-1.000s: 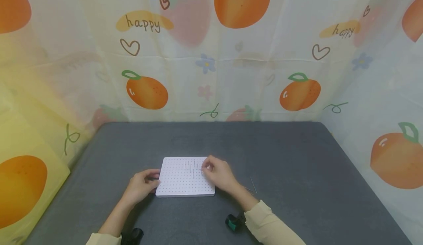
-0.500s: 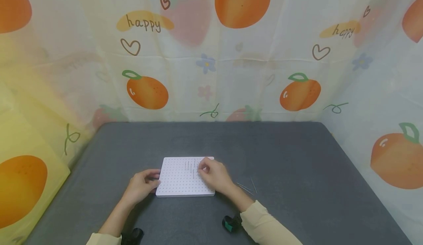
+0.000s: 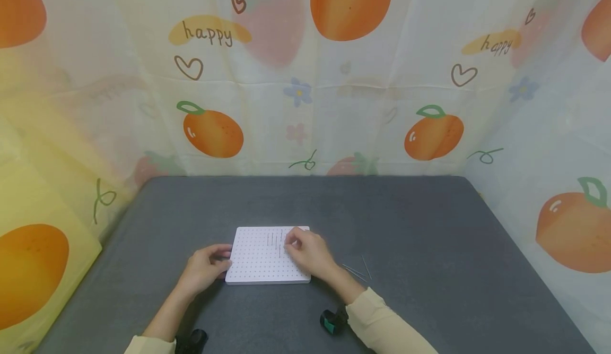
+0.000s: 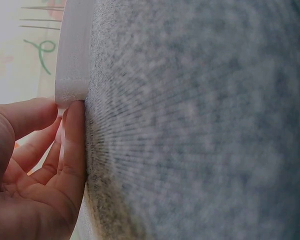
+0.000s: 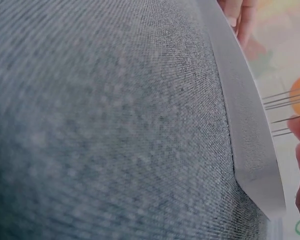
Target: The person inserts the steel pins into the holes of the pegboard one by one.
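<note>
A white pegboard (image 3: 253,264) with a grid of small holes lies on the table. Several thin metal pins (image 3: 272,239) stand upright in its far right part. My left hand (image 3: 202,269) holds the board's left edge, its thumb (image 4: 37,116) at the near corner and its fingers along the side. Over the board's right part, my right hand (image 3: 311,252) pinches a thin metal pin (image 5: 286,120) between thumb and forefinger. In the right wrist view that pin points down towards the board, among the standing pins; whether its tip is in a hole I cannot tell.
Several loose metal pins (image 3: 354,273) lie on the dark grey table (image 3: 410,226) to the right of the board, beside my right forearm. A fruit-patterned curtain (image 3: 353,131) hangs behind the table and along both sides.
My right hand has shifted slightly left over the board, then stays almost still. More of the loose pins shows beside the forearm. The left hand and the board have not moved.
</note>
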The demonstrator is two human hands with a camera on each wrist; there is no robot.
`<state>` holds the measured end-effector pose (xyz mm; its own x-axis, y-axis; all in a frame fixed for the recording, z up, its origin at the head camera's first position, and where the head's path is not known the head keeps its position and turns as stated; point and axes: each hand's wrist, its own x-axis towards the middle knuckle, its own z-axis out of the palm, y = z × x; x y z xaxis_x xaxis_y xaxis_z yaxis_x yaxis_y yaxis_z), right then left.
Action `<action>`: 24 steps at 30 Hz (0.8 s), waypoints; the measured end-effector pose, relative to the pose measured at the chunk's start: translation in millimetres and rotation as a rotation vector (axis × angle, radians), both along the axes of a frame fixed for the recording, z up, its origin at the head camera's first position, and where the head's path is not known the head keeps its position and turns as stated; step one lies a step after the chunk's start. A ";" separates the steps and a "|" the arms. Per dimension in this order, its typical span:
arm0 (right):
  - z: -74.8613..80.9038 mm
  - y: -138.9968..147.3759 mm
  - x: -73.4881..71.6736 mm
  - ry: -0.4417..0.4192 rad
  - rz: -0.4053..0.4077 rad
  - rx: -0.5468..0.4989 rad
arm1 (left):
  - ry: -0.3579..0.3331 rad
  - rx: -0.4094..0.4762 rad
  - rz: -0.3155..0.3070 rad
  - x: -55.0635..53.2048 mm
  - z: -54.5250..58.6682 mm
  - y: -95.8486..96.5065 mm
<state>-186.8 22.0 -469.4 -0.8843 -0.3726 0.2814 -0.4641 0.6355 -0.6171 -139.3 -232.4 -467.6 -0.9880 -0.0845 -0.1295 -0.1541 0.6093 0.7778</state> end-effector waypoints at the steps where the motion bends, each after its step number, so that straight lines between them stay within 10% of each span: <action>1: 0.2 0.0 -0.1 0.003 0.003 -0.001 | -0.001 0.000 0.000 0.1 0.1 0.0; 24: -1.3 -0.6 -2.2 -0.015 0.056 0.060 | -0.013 0.012 0.007 0.0 -0.9 -0.1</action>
<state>-189.0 21.4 -470.7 -0.8656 -0.4376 0.2436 -0.4909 0.6449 -0.5857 -139.3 -232.5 -468.5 -0.9855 -0.0901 -0.1437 -0.1689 0.5985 0.7831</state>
